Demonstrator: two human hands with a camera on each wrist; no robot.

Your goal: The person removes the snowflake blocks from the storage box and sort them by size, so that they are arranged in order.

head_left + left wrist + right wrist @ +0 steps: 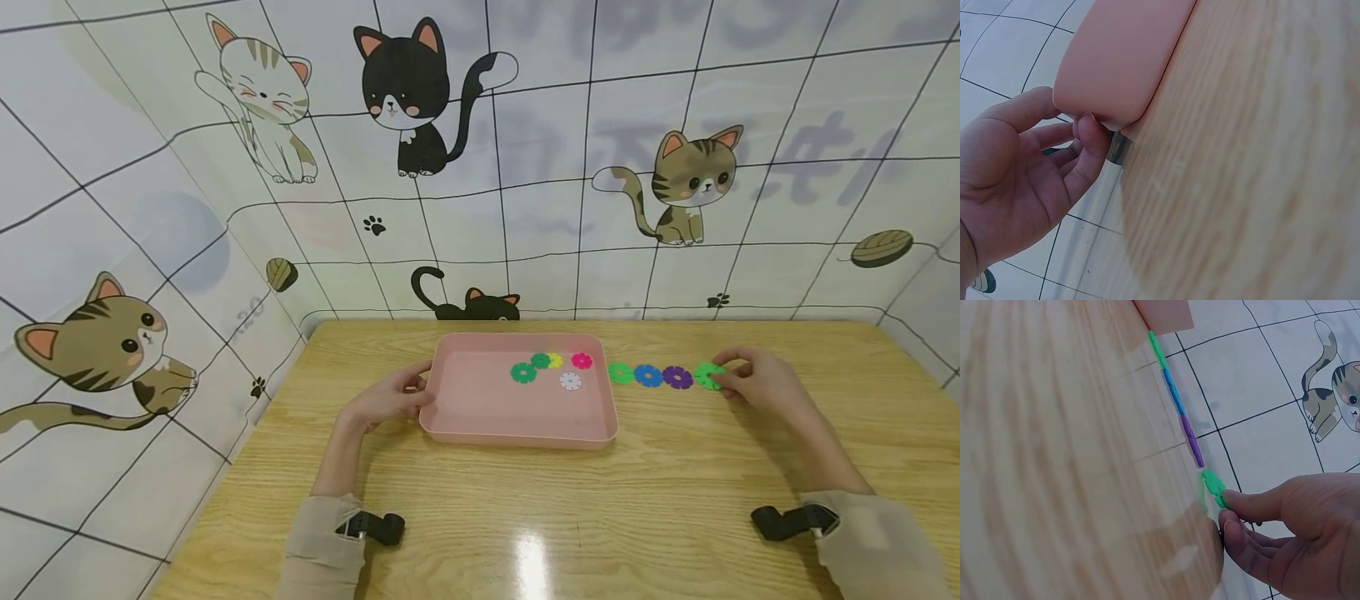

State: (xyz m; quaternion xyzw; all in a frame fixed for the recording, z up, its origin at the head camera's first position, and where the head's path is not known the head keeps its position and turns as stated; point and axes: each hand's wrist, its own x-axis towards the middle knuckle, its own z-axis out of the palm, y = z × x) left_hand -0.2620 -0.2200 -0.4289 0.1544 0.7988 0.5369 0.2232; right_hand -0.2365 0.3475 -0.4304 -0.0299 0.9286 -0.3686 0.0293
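Note:
In the head view my right hand pinches a light green snowflake disc between thumb and fingers at the right end of a row of discs. The right wrist view shows this green disc tilted, its edge near the purple disc. The row also has a blue disc and another green disc beside the pink tray. My left hand grips the tray's left end; in the left wrist view its fingertips are at the tray's wall.
Inside the tray lie a white disc, a pink disc, a yellow disc and two dark green discs, the larger disc to the left. The wooden table ends at a cat-patterned wall.

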